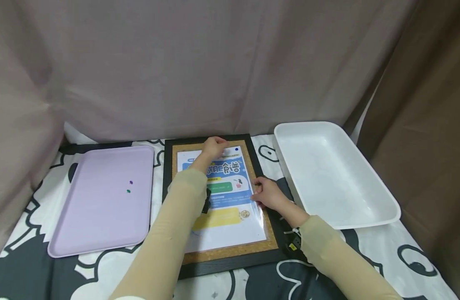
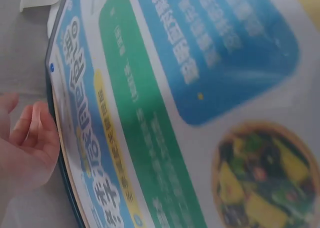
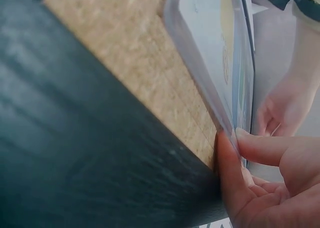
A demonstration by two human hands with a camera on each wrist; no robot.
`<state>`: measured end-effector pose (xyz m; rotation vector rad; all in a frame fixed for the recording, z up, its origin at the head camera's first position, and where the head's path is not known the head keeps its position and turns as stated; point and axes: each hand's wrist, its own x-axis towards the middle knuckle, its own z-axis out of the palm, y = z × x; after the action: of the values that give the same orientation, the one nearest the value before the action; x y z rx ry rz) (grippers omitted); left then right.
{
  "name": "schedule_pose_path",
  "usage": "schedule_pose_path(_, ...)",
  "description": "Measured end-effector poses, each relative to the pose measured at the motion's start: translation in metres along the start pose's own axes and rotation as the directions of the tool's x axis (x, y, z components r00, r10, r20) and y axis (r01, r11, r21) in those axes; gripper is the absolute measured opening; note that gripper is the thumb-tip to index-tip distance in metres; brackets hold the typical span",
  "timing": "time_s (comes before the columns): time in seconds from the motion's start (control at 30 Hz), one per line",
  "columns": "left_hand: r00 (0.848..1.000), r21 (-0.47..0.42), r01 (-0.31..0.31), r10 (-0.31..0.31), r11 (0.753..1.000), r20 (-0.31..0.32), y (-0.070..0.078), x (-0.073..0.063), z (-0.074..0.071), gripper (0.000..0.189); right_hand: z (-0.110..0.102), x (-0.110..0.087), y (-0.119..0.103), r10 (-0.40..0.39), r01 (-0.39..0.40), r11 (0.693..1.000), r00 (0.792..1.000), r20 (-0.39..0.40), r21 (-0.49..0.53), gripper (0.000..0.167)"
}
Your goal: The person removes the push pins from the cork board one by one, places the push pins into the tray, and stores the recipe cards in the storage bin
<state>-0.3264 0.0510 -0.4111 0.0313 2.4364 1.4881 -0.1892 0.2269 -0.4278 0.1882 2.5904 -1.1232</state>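
A printed poster [image 1: 215,229] in a clear plastic sleeve lies on a black-framed cork board [image 1: 230,248]. A blue pushpin [image 2: 52,67] marks its top right corner. My left hand [image 1: 213,148] is over the poster's top edge; in the left wrist view its fingers [image 2: 42,120] are loosely bent, with a gap to the thumb and nothing visible between them. At the poster's right edge, my right hand [image 1: 269,193] pinches the sleeve [image 3: 200,83] between thumb and forefinger, and that edge stands slightly off the cork.
Left of the board is a lilac tray [image 1: 98,200] with a purple pushpin [image 1: 130,182] and a green pushpin [image 1: 128,191] on it. A deep white tray [image 1: 334,175] stands close on the right. Grey curtains [image 1: 215,71] rise behind the patterned cloth [image 1: 211,289].
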Motion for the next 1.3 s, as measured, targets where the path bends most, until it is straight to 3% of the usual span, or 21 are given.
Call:
schedule_pose_path(0.13, 0.998, 0.084, -0.023, 0.018, 0.996, 0.057, 0.001, 0.005, 0.01, 0.037, 0.0, 0.0, 0.0, -0.001, 0.001, 1.0, 1.0, 0.001, 0.003, 0.053)
schedule_pose_path(0.27, 0.996, 0.161, -0.028, 0.014, 0.987, 0.092, -0.001, 0.021, 0.021, 0.037, 0.0, 0.0, 0.0, -0.01, 0.01, 1.0, 1.0, -0.001, -0.007, 0.053)
schedule_pose_path(0.33, 0.992, 0.189, -0.118, 0.108, 0.975, 0.064, -0.017, 0.045, 0.032, 0.034, -0.001, -0.001, 0.0, -0.019, 0.019, 1.0, 1.0, -0.008, -0.014, 0.052)
schedule_pose_path(0.37, 0.991, 0.224, -0.129, 0.116, 0.966, 0.069, -0.018, 0.05, 0.035, 0.034, -0.001, -0.001, 0.0, -0.024, 0.023, 1.0, 1.0, -0.011, -0.019, 0.051)
schedule_pose_path(0.5, 0.985, 0.381, -0.171, 0.156, 0.908, 0.07, -0.005, 0.041, 0.042, 0.033, -0.003, -0.003, -0.001, -0.027, 0.027, 0.999, 1.0, -0.016, -0.026, 0.05)
schedule_pose_path(0.57, 0.992, 0.459, -0.119, 0.083, 0.881, 0.1, 0.017, 0.017, 0.039, 0.034, -0.004, -0.005, -0.001, -0.026, 0.026, 0.999, 1.0, -0.014, -0.027, 0.05)
schedule_pose_path(0.6, 0.992, 0.481, -0.119, 0.083, 0.869, 0.095, 0.021, 0.011, 0.04, 0.033, -0.004, -0.005, -0.001, -0.03, 0.03, 0.999, 0.999, -0.013, -0.028, 0.05)
schedule_pose_path(0.67, 0.992, 0.526, -0.121, 0.091, 0.842, 0.084, 0.024, 0.009, 0.042, 0.03, -0.004, -0.006, -0.001, -0.029, 0.029, 0.999, 1.0, -0.01, -0.026, 0.05)
schedule_pose_path(0.83, 0.997, 0.551, -0.078, 0.065, 0.831, 0.045, 0.019, 0.015, 0.047, 0.023, -0.004, -0.007, -0.001, -0.021, 0.02, 0.999, 1.0, -0.007, -0.029, 0.052)
schedule_pose_path(0.97, 0.998, 0.529, -0.047, 0.056, 0.847, -0.001, 0.015, 0.018, 0.047, 0.025, -0.004, -0.007, -0.002, -0.02, 0.02, 0.999, 1.0, -0.009, -0.035, 0.051)
schedule_pose_path(1.17, 0.998, 0.347, -0.002, 0.022, 0.938, -0.055, 0.012, 0.01, 0.044, 0.025, -0.003, -0.009, -0.004, -0.016, 0.016, 0.999, 1.0, -0.006, -0.03, 0.051)
schedule_pose_path(1.3, 0.999, 0.319, 0.011, 0.002, 0.948, -0.039, 0.014, 0.007, 0.041, 0.023, -0.004, -0.01, -0.005, -0.018, 0.017, 0.999, 1.0, -0.004, -0.027, 0.051)
